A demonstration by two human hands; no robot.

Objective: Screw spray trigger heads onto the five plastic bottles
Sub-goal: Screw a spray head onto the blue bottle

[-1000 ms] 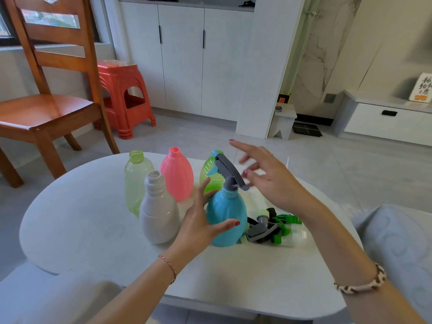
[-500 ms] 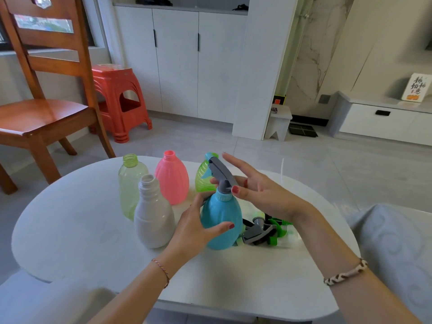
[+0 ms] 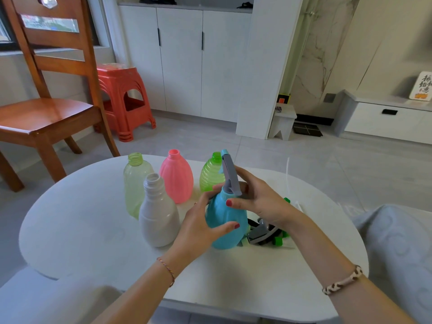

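On the far left stands a brown wooden chair, with a red plastic stool just behind it. On the white oval bench, a pale green translucent bottle leads the row, open-necked. A white plastic bottle stands in front of it and a pink ribbed bottle beside it, both uncapped. The left hand cups the round blue plastic bottle, fingers curled round its left flank and thumb across its front. Behind stands a bright green ribbed bottle. On the blue bottle's neck sits a grey spray trigger head, and the right hand pinches its collar, thumb in front and fingers behind. Right of the bottle, a heap of grey and green spare trigger heads lies on the bench.
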